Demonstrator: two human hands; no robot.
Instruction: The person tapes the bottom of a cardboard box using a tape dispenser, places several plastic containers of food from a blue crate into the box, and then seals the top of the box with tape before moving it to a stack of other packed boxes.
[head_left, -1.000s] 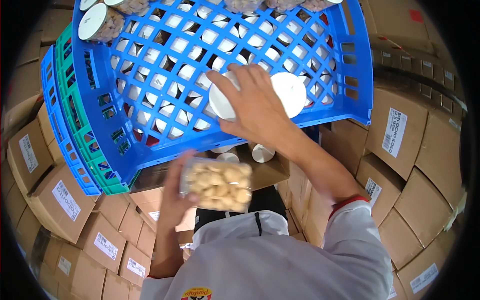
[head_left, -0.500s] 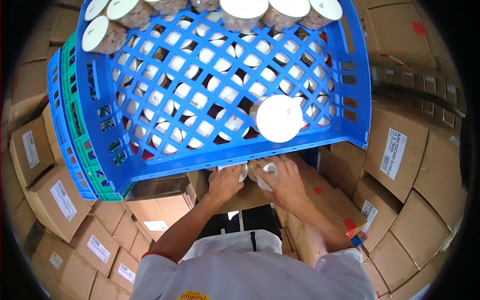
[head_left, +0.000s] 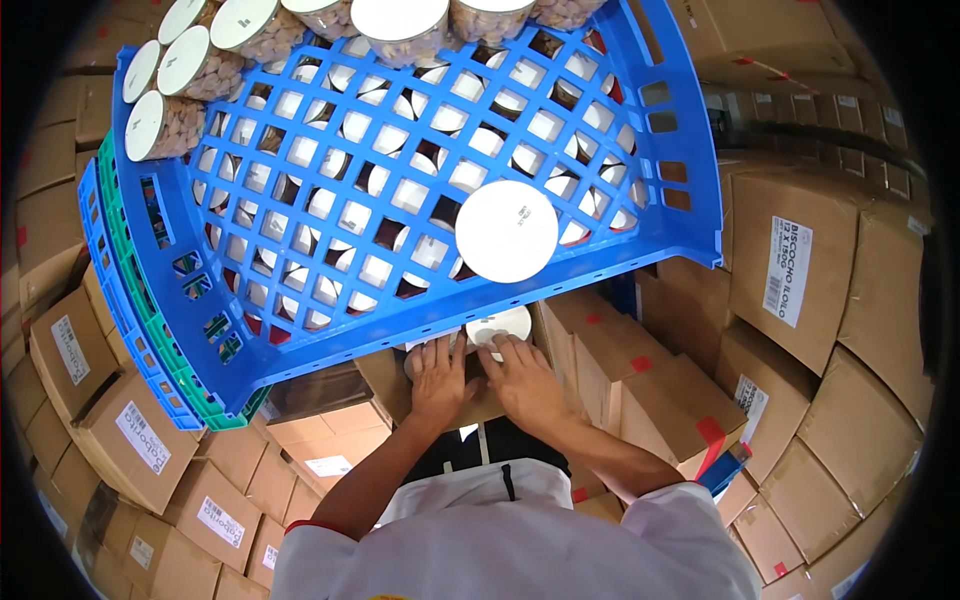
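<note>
My left hand [head_left: 440,378] lies with fingers stretched over a white-lidded tub [head_left: 418,340], which it mostly covers. Beside it, my right hand [head_left: 522,378] is open too, its fingertips on the near edge of a second white-lidded tub [head_left: 500,321]. Both tubs sit upright inside an open cardboard box [head_left: 480,408] in front of my body. Just beyond, one upright tub [head_left: 507,232] stands by the near wall of a blue plastic crate [head_left: 400,340]. More clear tubs of small tan pieces [head_left: 265,35] line the crate's far and left sides.
Through the lattice floor of the crate, several more white lids show below. Green and blue crate edges [head_left: 130,290] protrude at the left. Stacked cardboard cartons [head_left: 800,260] close in on both sides. A blue tape dispenser [head_left: 722,470] lies by my right elbow.
The two tubs held in my hands now sit upright in the box, and my fingers have straightened over them. The view has shifted, so the crate appears farther left.
</note>
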